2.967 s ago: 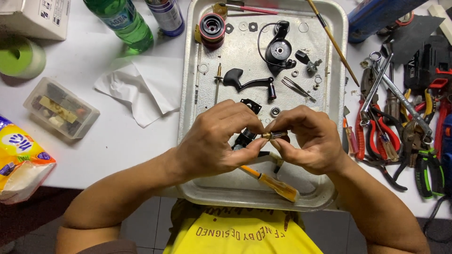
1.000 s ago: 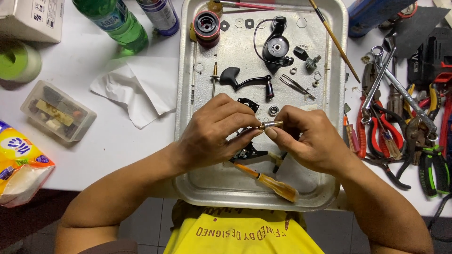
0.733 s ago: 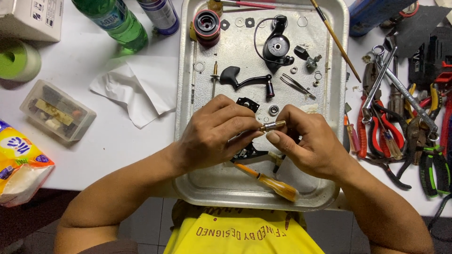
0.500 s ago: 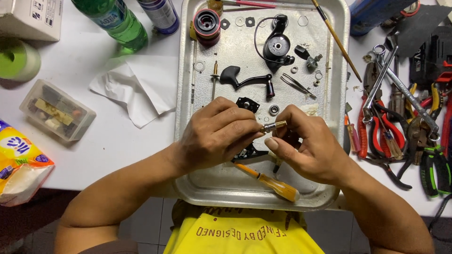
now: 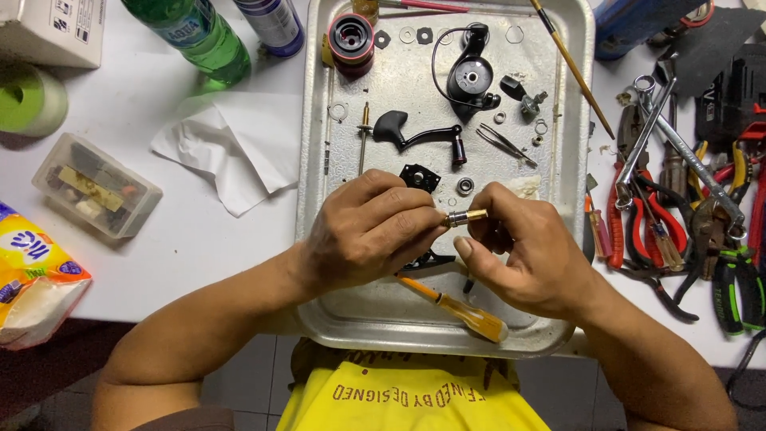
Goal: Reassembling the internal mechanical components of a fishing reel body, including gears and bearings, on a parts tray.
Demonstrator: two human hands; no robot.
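Observation:
Over the near half of a metal tray (image 5: 319, 199), my left hand (image 5: 371, 235) and my right hand (image 5: 523, 251) meet on a small brass-coloured pin-like part (image 5: 463, 216). The left fingertips pinch its dark end; the right fingertips hold its brass end. A black part (image 5: 427, 260) shows under the left hand; whether the hand holds it I cannot tell. An orange-handled screwdriver (image 5: 459, 307) lies in the tray below the hands. Farther back lie a black crank handle (image 5: 419, 136), a black reel body (image 5: 471, 76), a red-rimmed spool (image 5: 351, 40) and tweezers (image 5: 503, 144).
Pliers, wrenches and cutters (image 5: 678, 199) crowd the table right of the tray. To the left lie a crumpled tissue (image 5: 227, 148), a clear plastic box (image 5: 96, 185), a green bottle (image 5: 191, 36), a spray can (image 5: 271, 24), a green tape roll (image 5: 28, 100) and a snack bag (image 5: 36, 271).
The hands have lifted slightly toward the tray's middle, and the small brass part, earlier half hidden between the fingers, now shows plainly between both hands' fingertips.

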